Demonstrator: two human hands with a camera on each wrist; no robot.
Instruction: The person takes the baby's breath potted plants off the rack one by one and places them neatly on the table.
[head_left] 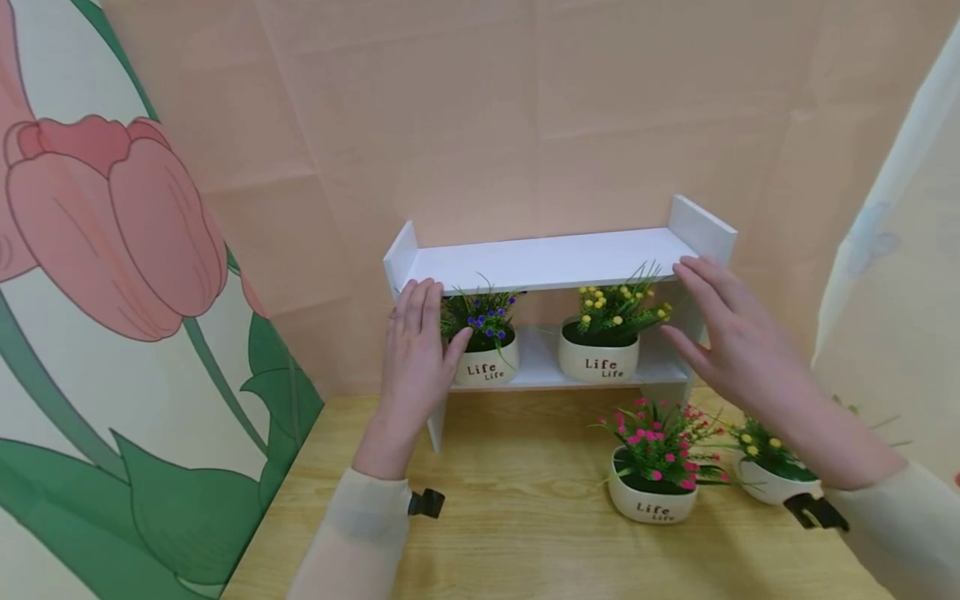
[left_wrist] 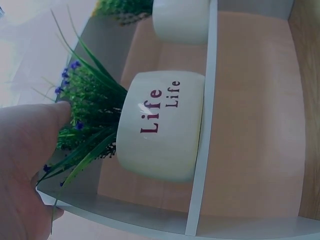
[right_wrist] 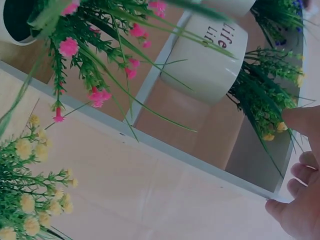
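Note:
A white two-tier shelf stands on the table against the backdrop. At its left end rests my left hand, fingers extended along the upper corner and thumb in front of a purple-flowered potted plant. My right hand is at the opposite end, its fingertips right at the top board's right corner and its thumb lower, near a yellow-flowered potted plant. Both plants sit on the lower board, in cream pots marked "Life". In the left wrist view, the thumb overlaps the purple plant's leaves.
On the wooden table, a pink-flowered potted plant stands in front of the shelf's right side. Another yellow-flowered pot is farther right, partly behind my right forearm. A tulip-printed panel borders the left.

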